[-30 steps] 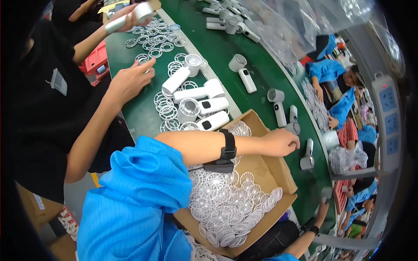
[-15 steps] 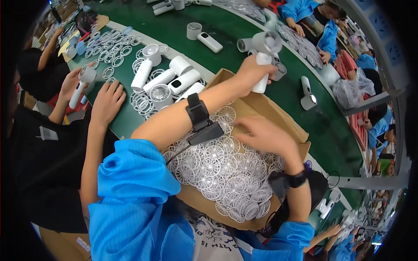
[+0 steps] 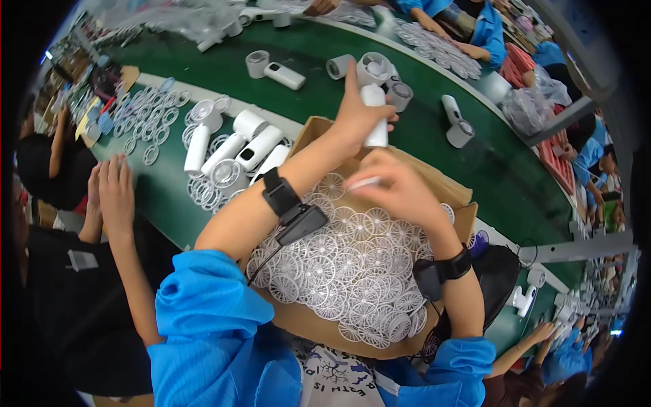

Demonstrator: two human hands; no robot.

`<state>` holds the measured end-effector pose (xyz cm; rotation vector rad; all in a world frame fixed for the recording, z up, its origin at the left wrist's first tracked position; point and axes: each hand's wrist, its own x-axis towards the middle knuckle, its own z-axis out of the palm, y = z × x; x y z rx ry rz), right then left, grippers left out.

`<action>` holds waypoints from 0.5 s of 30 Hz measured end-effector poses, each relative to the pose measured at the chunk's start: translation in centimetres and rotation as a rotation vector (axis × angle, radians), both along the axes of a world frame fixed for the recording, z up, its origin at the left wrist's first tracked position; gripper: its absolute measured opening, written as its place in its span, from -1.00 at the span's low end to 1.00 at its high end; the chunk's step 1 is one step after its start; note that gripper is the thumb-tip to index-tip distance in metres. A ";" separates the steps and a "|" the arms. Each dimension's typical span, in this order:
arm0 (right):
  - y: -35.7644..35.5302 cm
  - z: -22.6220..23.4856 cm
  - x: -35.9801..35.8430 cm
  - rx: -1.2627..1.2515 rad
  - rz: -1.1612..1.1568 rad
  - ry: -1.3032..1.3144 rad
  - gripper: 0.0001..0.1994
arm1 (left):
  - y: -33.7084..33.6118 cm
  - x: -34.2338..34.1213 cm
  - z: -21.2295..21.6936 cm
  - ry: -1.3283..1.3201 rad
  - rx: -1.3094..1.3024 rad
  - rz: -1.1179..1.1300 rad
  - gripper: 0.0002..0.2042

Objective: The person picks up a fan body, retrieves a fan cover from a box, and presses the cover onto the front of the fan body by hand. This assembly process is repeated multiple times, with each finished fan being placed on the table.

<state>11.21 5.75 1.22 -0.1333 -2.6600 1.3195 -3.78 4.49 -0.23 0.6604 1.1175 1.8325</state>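
Note:
My left hand (image 3: pixel 359 115) reaches past the far edge of an open cardboard box (image 3: pixel 305 328). Its fingers close round the white handle of a handheld fan (image 3: pixel 374 125), whose round head points away from me. Just nearer, my right hand (image 3: pixel 400 190) is over the box, somewhat blurred. A thin white piece (image 3: pixel 366 183) is pinched in its fingers, possibly a round grille seen edge-on. Many white, spoked round grilles (image 3: pixel 363 295) lie heaped in the box below.
White fan bodies (image 3: pixel 230 150) and white rings (image 3: pixel 146 125) cover the left of the green table (image 3: pixel 183 64). More fans (image 3: pixel 283 76) lie farther off. A co-worker's hands (image 3: pixel 115 197) are at left. A metal post (image 3: pixel 569 251) stands right.
My right hand has risen toward the fan, and a thin white piece now shows in its fingers. My left hand still grips the fan. The co-worker's fan is no longer visible. The view has shifted.

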 end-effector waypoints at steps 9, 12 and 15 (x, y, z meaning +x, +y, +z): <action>4.2 -0.5 2.4 -0.897 -0.671 0.640 -0.76 | -0.9 2.7 2.5 0.173 0.223 -0.215 -0.07; 4.2 -0.5 2.1 -0.869 -0.645 0.650 -0.77 | -1.0 2.9 2.6 0.317 0.291 -0.161 -0.09; 3.7 -0.3 1.8 -0.854 -0.562 0.695 -0.79 | -0.8 2.9 2.1 0.399 0.325 -0.092 -0.08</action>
